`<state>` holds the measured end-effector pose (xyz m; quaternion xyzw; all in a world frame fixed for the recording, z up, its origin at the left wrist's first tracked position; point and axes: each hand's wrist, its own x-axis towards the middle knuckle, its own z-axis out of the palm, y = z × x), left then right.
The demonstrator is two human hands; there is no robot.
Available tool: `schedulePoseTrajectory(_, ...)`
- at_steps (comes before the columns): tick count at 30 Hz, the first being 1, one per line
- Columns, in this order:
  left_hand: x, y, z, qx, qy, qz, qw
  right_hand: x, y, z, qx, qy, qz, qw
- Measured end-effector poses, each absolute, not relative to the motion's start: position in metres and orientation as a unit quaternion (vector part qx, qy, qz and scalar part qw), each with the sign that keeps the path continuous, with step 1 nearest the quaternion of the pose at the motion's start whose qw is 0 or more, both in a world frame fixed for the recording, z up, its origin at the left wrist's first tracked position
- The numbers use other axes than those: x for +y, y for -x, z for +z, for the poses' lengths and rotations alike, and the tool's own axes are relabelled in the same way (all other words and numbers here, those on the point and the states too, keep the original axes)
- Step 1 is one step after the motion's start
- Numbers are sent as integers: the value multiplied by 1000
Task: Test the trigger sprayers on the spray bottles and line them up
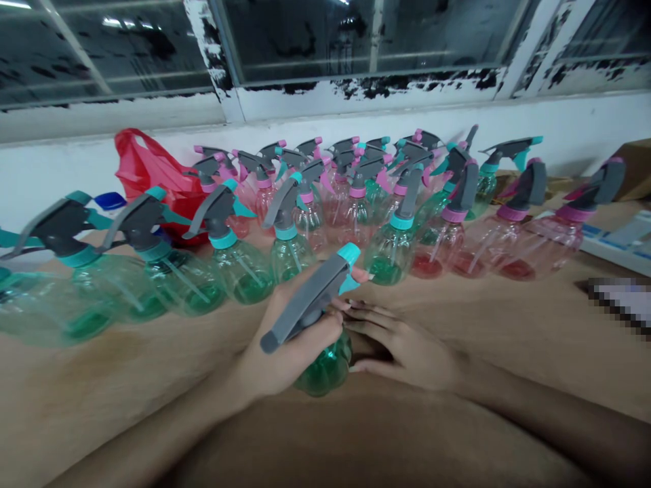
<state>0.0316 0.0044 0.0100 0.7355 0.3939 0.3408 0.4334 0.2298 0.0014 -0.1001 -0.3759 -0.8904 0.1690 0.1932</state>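
Observation:
A green spray bottle with a grey trigger head and teal nozzle stands on the wooden table right in front of me. My left hand is wrapped round its neck just under the trigger head. My right hand rests on the table on the bottle's right, fingers together and curled against its body. Just behind stand several more green spray bottles and pink spray bottles.
The bottles fill the back of the table in rows up to the white wall. A red plastic bag lies behind them at the left. A cardboard box and flat printed packs sit at the right edge.

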Motion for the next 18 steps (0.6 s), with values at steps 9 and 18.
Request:
schedulePoseTrajectory(9,4,-31,8,388,-737,347,431,1,-229,-98,-891,376,169,192)
schedulePoseTrajectory(18,4,-32,10,398,-731,340,438,2,-230,-101,-890,371,169,202)
